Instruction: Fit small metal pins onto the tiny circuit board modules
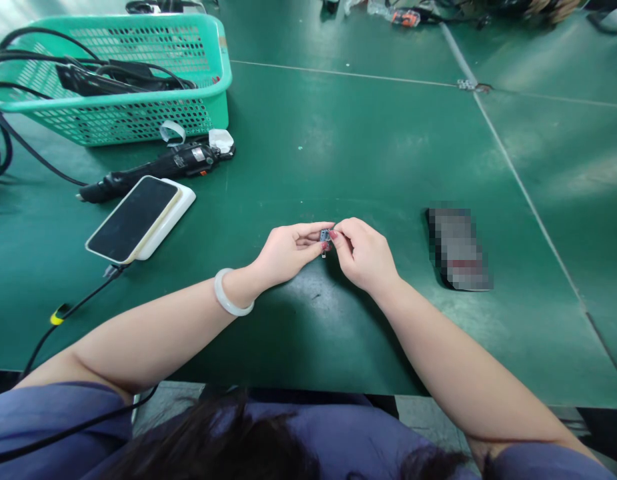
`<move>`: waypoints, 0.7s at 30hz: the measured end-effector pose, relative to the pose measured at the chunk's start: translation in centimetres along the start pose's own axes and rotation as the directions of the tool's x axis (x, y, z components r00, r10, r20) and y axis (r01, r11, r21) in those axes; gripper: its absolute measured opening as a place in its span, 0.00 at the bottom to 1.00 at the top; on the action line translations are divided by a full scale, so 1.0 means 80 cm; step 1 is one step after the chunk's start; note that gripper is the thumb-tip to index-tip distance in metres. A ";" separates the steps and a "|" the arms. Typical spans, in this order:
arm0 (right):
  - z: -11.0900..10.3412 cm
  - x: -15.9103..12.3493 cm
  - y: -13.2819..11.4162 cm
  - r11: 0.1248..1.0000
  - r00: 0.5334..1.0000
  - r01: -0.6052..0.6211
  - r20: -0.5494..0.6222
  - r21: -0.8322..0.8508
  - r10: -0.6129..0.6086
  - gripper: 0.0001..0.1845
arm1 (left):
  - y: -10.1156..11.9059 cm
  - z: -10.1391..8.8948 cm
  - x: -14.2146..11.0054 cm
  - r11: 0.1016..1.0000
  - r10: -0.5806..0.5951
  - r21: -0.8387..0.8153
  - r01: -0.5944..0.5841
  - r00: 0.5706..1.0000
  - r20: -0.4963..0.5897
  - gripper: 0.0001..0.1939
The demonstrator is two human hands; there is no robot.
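My left hand [292,250] is closed on a small grey-blue part [324,237] with metal bits, pinched between the thumb and fingers. The part is too small for me to tell its kind. My right hand [363,252] is closed too, its thumb and forefinger pinching at the right side of the same part. Both hands are held close together over the green table [318,333]. A pale bangle [228,293] circles the left wrist. Fingers hide much of the part.
A green plastic basket [218,100] with black cables and tools stands at the back left. Before it lie a black electric screwdriver [163,167] and a phone [133,220] on a white block, with a cable. A dark blurred-out object [459,250] lies to the right.
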State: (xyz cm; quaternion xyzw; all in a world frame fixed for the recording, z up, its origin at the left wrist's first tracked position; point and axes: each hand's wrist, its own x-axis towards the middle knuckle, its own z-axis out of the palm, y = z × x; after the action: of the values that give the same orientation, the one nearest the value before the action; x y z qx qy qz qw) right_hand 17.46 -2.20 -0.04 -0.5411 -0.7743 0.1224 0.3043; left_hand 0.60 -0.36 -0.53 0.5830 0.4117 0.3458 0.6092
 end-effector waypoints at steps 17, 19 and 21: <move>0.008 0.005 0.002 0.947 0.984 -0.160 -0.026 0.278 0.174 0.06 | 0.011 -0.001 0.003 0.995 -0.032 -0.093 0.027 0.998 -0.056 0.14; 0.008 0.009 0.009 0.910 0.972 -0.213 -0.019 0.355 0.235 0.05 | 0.011 -0.002 0.005 0.992 -0.048 -0.115 0.042 0.998 -0.051 0.13; 0.006 0.011 0.021 0.861 0.953 -0.258 -0.030 0.439 0.301 0.07 | 0.010 -0.004 0.007 0.987 -0.058 -0.156 0.047 0.996 -0.066 0.13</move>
State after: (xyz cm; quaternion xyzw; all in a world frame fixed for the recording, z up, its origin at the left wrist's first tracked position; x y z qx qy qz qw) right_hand 18.24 -0.66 -0.99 -0.5724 -0.6257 0.3064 0.4324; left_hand 0.57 0.33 0.23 0.5105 0.4198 0.3809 0.6466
